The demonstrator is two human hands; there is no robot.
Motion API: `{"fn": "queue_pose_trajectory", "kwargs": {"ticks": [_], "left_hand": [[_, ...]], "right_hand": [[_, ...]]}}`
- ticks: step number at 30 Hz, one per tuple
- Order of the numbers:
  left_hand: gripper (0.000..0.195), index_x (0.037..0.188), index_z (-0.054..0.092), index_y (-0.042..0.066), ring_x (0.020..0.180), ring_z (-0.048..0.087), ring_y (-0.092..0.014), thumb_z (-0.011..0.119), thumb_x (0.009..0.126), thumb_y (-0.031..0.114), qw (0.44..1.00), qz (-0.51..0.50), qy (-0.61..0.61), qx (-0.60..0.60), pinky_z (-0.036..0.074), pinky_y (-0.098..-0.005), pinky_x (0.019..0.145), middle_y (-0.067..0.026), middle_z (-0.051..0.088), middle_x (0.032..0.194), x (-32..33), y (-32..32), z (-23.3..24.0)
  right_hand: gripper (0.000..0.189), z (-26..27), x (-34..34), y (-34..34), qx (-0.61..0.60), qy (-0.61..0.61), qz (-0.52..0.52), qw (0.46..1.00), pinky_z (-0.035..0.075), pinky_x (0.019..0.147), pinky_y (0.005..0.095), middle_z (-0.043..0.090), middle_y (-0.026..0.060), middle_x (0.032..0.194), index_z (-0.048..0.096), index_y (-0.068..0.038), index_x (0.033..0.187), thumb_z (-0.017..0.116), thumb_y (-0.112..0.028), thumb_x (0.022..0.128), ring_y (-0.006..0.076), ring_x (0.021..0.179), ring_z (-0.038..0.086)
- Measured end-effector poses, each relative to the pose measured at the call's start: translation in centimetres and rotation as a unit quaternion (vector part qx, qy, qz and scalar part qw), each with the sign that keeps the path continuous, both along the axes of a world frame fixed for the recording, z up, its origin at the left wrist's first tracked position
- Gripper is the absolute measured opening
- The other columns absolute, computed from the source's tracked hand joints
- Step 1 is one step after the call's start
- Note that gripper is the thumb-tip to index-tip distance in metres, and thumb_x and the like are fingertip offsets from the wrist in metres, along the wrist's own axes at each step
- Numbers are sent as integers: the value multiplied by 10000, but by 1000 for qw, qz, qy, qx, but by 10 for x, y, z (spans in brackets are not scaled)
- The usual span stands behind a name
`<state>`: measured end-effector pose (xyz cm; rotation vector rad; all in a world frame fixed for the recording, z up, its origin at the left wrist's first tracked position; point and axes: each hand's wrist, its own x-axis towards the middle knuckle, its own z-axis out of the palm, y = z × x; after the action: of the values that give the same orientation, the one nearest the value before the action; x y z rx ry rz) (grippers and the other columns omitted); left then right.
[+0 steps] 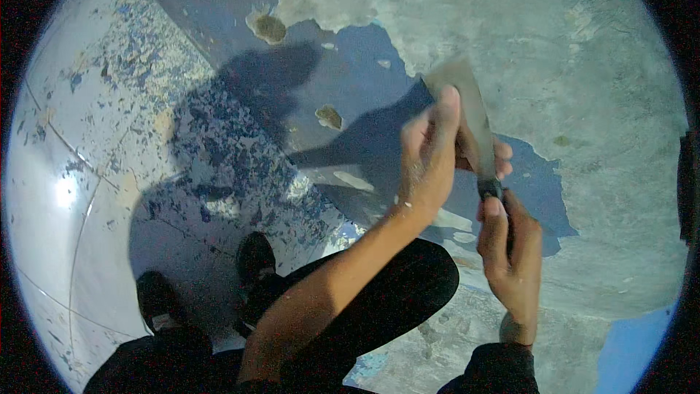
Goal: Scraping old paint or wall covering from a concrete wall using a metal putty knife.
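Observation:
A broad-bladed scraper (471,120) with a dark handle is held up in front of the wall (547,65). My right hand (508,246) grips its handle from below. My left hand (432,148) is around the blade, the thumb on the near face and fingertips showing past the blade's right edge. The blade's wide end is blurred, and whether it touches the wall cannot be told. Behind both hands, a ragged patch of blue paint (533,191) borders bare grey-green plaster.
Paint flakes (147,60) litter the tiled floor (44,158) along the wall's foot. My dark shoes (256,257) and bent knee (421,279) are close below my arms. More blue paint (629,350) shows at lower right. Brownish pits (270,28) mark the wall.

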<state>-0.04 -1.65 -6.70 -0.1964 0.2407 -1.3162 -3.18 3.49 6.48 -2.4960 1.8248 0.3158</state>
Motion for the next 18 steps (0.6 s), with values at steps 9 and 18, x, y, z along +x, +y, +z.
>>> {"fn": "queue_pose_trajectory", "kwargs": {"ticks": [9, 18], "left_hand": [[537, 833, 510, 26, 515, 636, -261, 418, 900, 551, 999, -28, -10, -23, 538, -353, 478, -171, 638, 674, -3, 3, 1], [563, 864, 519, 32, 540, 637, -246, 433, 873, 588, 1000, -27, 13, 5, 543, -374, 486, -151, 635, 696, -1, 4, -5]], "right_hand": [[192, 4, -2, 20, -62, 86, 36, 994, 357, 423, 335, 466, 101, 517, 457, -24, 771, 446, -138, 926, 231, 405, 469], [155, -5, -5, 18, -58, 95, 86, 990, 391, 443, 369, 489, 180, 562, 466, -10, 811, 467, -122, 917, 322, 470, 538]]}}
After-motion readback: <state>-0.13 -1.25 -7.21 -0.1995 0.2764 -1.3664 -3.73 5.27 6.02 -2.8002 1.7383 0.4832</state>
